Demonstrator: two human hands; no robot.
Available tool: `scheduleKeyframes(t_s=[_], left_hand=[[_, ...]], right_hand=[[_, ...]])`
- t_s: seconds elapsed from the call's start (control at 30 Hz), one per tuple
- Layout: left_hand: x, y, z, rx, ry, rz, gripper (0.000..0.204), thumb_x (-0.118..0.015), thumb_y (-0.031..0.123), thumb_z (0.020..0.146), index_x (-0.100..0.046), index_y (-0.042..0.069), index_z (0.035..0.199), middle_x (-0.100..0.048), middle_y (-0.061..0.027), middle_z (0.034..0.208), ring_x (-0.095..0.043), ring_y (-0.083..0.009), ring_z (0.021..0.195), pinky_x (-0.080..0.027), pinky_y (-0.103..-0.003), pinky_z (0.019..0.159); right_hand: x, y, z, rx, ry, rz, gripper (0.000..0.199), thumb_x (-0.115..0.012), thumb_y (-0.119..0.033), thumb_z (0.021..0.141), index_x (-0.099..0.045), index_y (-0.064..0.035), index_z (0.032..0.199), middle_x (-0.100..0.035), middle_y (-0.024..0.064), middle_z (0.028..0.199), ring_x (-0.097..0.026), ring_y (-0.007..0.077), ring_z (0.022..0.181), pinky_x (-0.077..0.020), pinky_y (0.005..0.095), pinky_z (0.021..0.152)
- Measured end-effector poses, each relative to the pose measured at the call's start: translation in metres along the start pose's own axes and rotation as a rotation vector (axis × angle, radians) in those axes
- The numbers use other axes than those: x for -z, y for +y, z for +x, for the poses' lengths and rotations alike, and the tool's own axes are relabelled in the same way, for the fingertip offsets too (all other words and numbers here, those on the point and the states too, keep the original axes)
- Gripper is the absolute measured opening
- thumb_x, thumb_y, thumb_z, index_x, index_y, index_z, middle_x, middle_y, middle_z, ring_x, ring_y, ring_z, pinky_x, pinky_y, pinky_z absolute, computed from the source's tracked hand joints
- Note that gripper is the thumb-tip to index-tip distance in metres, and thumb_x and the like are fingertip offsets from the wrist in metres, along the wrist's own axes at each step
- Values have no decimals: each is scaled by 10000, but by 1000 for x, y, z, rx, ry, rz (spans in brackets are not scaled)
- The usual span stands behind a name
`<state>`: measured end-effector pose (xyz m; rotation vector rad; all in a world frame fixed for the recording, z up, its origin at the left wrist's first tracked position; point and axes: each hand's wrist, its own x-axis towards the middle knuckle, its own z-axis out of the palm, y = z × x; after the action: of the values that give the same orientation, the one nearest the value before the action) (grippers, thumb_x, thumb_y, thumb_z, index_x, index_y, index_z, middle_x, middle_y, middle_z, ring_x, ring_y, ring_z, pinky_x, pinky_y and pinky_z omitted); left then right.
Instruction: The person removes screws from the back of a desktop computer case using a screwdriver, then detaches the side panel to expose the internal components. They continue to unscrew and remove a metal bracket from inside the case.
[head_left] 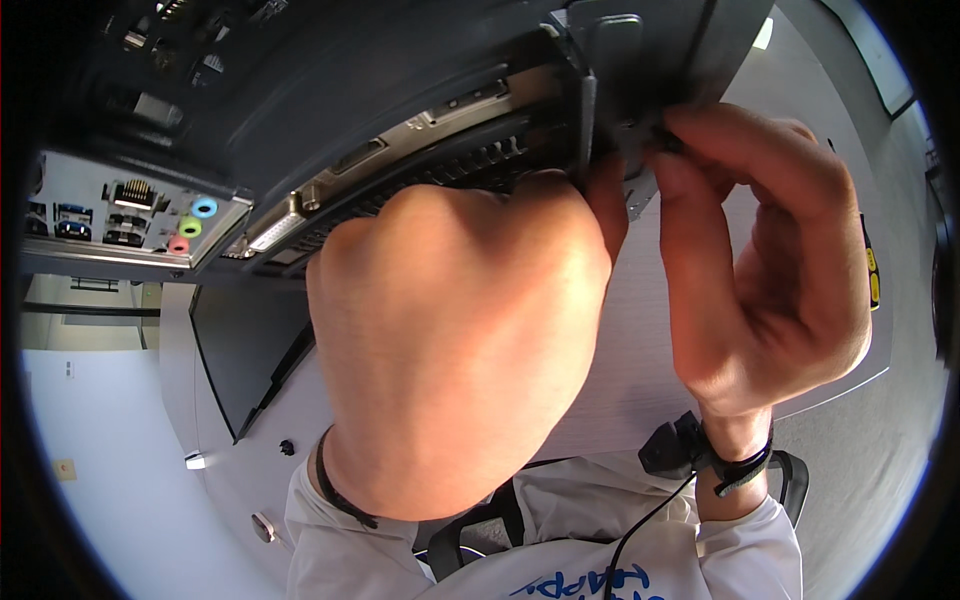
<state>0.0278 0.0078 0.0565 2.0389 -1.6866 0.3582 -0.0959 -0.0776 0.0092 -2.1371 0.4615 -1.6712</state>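
Note:
A black computer case [400, 60] stands tilted across the top of the view, its rear ports toward me. My left hand [460, 330] is closed against the expansion slots, back of the hand up. Its thumb and forefinger meet by an upright metal strip [587, 125] at the case's edge; the fingertips are hidden. Just right of that strip, my right hand [770, 230] pinches with thumb and forefinger at the case edge. Something small and dark shows between these fingertips, too small to name. Metal card brackets with video ports [275, 232] run beside my left knuckles.
The port panel [130, 215] with coloured audio jacks is at the left. Under the case is a pale table [630, 370]. A yellow-and-black handle [872, 265] lies beyond my right hand. A dark flat panel [245, 345] is at left. A black device [672, 447] with a cable is strapped at my right wrist.

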Motion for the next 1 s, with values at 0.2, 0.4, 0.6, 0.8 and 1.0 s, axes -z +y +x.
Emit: scheduleKeyframes(t_s=[0.2, 0.4, 0.6, 0.8, 1.0], left_hand=[[1, -2, -1, -4, -2, -14, 350, -776, 114, 898, -605, 1, 614, -539, -185, 549, -523, -368, 447, -378, -441, 459], [2, -4, -1, -47, -6, 16, 365, -762, 126, 907, -596, 6, 605, -550, -187, 552, -535, -392, 465, -396, -460, 468], [4, -4, -1, -56, -34, 35, 365, -756, 136, 914, -606, 9, 607, -560, -190, 561, -543, -396, 470, -406, -461, 470], [3, -4, 0, -67, -51, 67, 363, -751, 135, 915, -607, 13, 605, -555, -183, 554, -544, -387, 464, -410, -459, 469], [4, -5, 0, -87, -63, 79, 331, -753, 126, 904, -617, 21, 622, -556, -174, 553, -548, -383, 465, -420, -457, 471]], right_hand=[[-8, 8, -5, 109, 65, -116, 338, -756, 220, 775, -743, 57, 1071, -735, 131, 959, -646, 136, 778, -498, 235, 677], [-11, -16, 8, 128, -6, -448, 332, -805, 196, 738, -774, 14, 1014, -755, 103, 910, -668, 130, 724, -487, 220, 609], [-14, -7, 2, 106, 122, -308, 310, -813, 189, 745, -774, 10, 996, -752, 97, 889, -659, 118, 683, -483, 217, 588], [-12, 11, -6, 150, 119, -162, 312, -802, 198, 761, -750, 39, 1024, -743, 117, 914, -654, 128, 709, -502, 231, 615], [-13, 11, -2, 223, 119, -173, 328, -818, 189, 743, -750, 40, 1027, -749, 125, 928, -662, 142, 725, -502, 232, 626]])
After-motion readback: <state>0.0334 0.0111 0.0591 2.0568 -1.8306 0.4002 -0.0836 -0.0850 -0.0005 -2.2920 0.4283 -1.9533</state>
